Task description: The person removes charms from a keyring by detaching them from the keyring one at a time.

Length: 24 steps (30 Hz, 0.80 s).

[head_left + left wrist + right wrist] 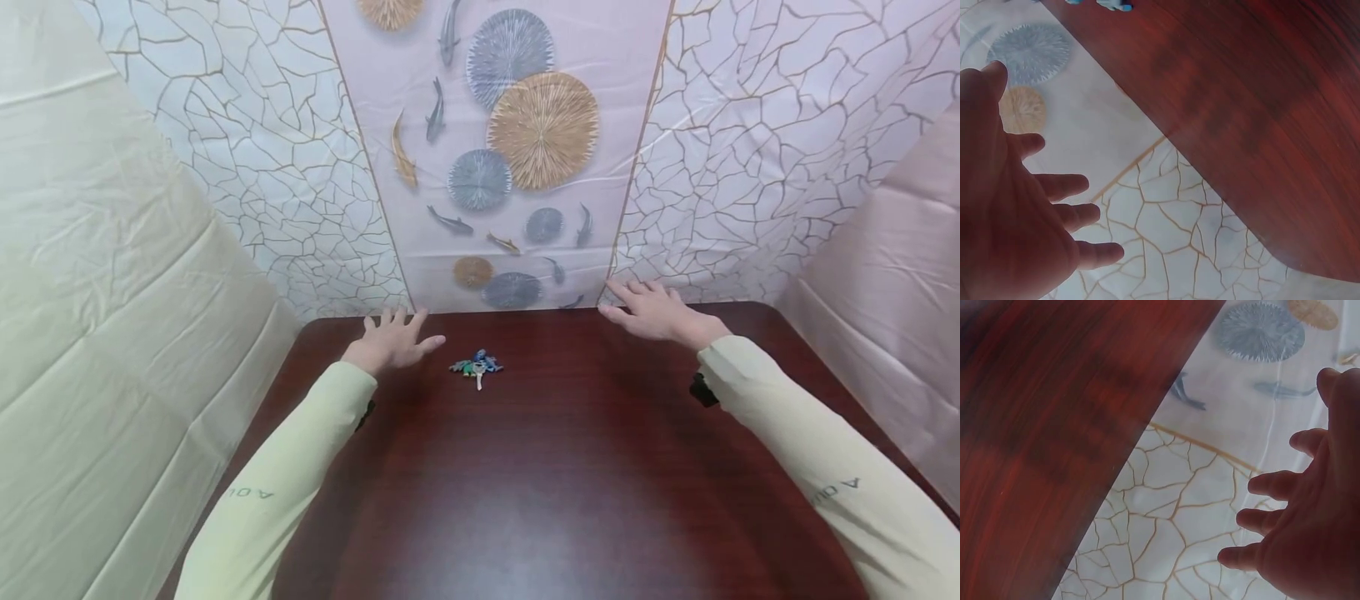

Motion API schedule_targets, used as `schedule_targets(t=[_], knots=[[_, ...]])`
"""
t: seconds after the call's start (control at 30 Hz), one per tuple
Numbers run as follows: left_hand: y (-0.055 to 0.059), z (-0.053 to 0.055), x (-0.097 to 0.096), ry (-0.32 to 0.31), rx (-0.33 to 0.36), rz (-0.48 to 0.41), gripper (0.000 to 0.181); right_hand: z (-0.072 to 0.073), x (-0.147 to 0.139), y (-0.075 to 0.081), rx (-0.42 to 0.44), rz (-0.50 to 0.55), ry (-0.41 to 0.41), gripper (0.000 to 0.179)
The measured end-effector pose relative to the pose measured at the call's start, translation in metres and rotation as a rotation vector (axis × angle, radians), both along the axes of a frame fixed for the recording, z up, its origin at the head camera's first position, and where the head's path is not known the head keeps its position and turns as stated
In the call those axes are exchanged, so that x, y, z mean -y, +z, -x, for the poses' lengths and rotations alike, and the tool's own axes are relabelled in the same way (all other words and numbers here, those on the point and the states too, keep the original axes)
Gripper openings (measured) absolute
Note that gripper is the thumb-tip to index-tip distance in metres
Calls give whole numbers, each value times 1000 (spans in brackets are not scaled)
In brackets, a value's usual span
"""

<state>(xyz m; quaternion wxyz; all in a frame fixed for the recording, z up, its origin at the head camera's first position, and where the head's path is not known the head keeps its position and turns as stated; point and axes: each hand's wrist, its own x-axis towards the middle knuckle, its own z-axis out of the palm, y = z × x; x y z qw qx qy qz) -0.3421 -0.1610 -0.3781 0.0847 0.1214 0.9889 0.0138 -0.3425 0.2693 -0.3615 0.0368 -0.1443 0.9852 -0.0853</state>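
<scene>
A: ok, what are the hands doing here?

B: Not holding anything. Left hand (392, 342) has its fingers straight and spread, and the right hand (652, 312) is the same. Both reach toward the far edge of the table (540, 483), well apart from each other.

A: And the keys?

B: The little bunch of keys (478, 367) lies on the table between the hands, just beside the left thumb and well apart from the right hand. One silver key points back at the person, with blue and green bits fanned out behind it (too small for me to say what those are). Neither hand touches it.

A: So what could go wrong?

B: Mostly the far edge, I reckon. The bunch sits toward that side, so a careless sweep of the left hand could shove it at the patterned cloth (517, 192) and maybe over. Also, it's small and flat — come down with stiff, spread fingers and you'd likely just push it about, or catch one piece while the rest swings loose.

A: Hands crashing into each other?

B: Only if both go for it at once, imo. I can't tell how high they hover — that makes a misjudged reach more likely.
</scene>
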Motion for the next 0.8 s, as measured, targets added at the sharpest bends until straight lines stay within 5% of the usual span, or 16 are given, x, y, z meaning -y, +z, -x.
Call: schedule_targets(t=[0.43,0.8], knots=[[0,3,-22,-99,-44,-2,74,14,34,0,19,9,20,69],[-13,4,-34,-155,-13,-28,68,16,70,-7,-18,47,141,64]])
